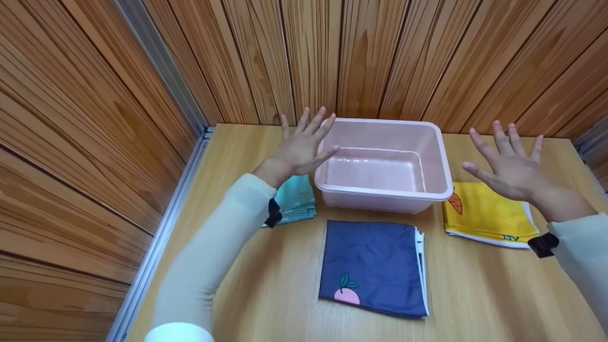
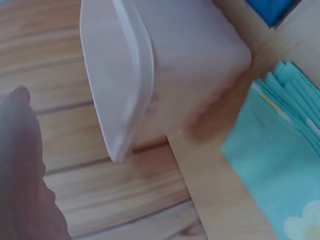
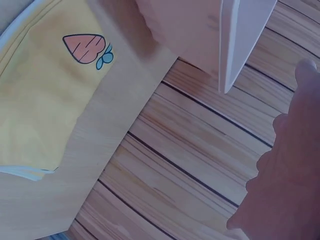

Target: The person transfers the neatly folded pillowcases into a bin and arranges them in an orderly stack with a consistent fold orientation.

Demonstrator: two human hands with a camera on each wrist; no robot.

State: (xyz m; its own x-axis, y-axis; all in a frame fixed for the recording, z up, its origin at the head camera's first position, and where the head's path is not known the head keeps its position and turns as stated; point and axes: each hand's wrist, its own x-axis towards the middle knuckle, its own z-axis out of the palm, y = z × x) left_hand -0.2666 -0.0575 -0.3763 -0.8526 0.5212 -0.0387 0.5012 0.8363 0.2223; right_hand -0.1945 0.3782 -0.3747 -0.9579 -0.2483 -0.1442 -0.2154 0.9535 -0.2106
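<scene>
My left hand [image 1: 300, 151] is spread in the air by the left side of a pink plastic basin [image 1: 382, 194], holding nothing. Below it lies a folded teal cloth [image 1: 297, 197], partly hidden by the hand and sleeve; its layered edge and a white flower show in the left wrist view. My right hand [image 1: 515, 171], also spread and holding nothing, hovers right of the basin, above a folded yellow cloth [image 1: 494, 213] with a carrot print. In front of the basin a folded navy cloth [image 1: 373, 266] lies flat, a pink fruit printed at its lower left corner.
The light wooden table [image 1: 266, 304] carries everything. A wood-plank wall [image 1: 313, 57] stands right behind the basin, and another plank wall [image 1: 71, 142] rises on the left. A metal rail [image 1: 164, 228] runs along the table's left edge.
</scene>
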